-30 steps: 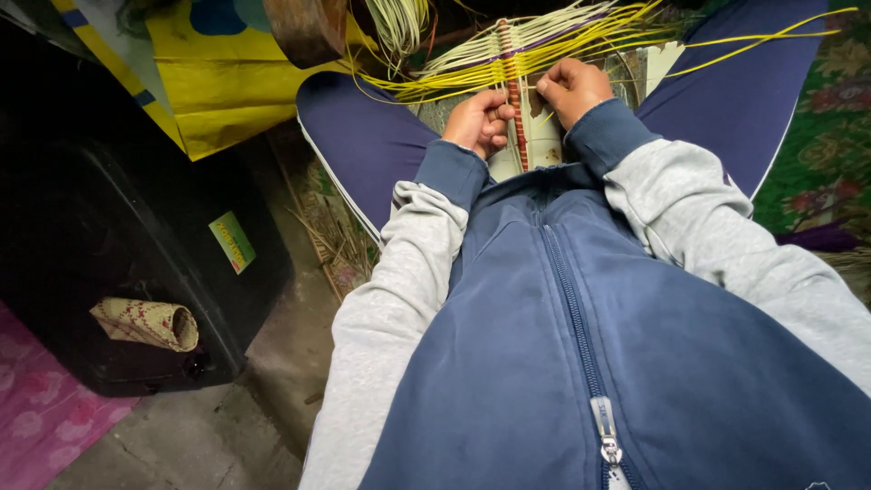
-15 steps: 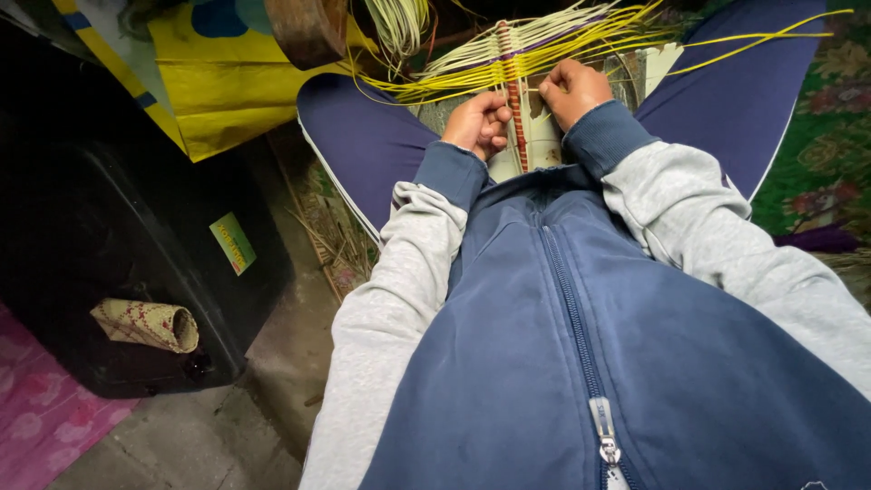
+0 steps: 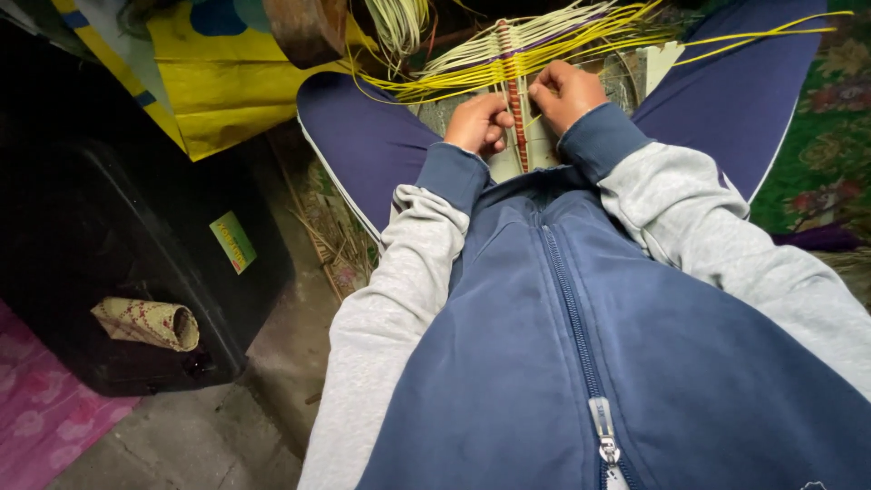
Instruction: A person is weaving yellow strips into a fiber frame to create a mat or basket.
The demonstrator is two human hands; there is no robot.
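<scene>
A narrow woven band point(image 3: 515, 100) of red and pale strips runs away from me between my knees. Loose yellow and cream strips point(image 3: 581, 32) fan out from its far end. My left hand point(image 3: 476, 122) rests against the band's left side, fingers curled on a strip. My right hand point(image 3: 564, 91) pinches strips at the band's right edge, close to the middle. Both hands sit over a pale board point(image 3: 544, 141) lying in my lap. My blue zipped jacket fills the lower view.
A black bin point(image 3: 136, 245) with a green-yellow sticker stands at left, with a rolled woven mat point(image 3: 145, 322) in front of it. A yellow sheet point(image 3: 218, 82) lies behind it. Pink patterned mat point(image 3: 36, 417) at lower left, green patterned cloth point(image 3: 817, 172) at right.
My right hand has shifted slightly left toward the band, its fingers working the strips. My left hand has barely moved.
</scene>
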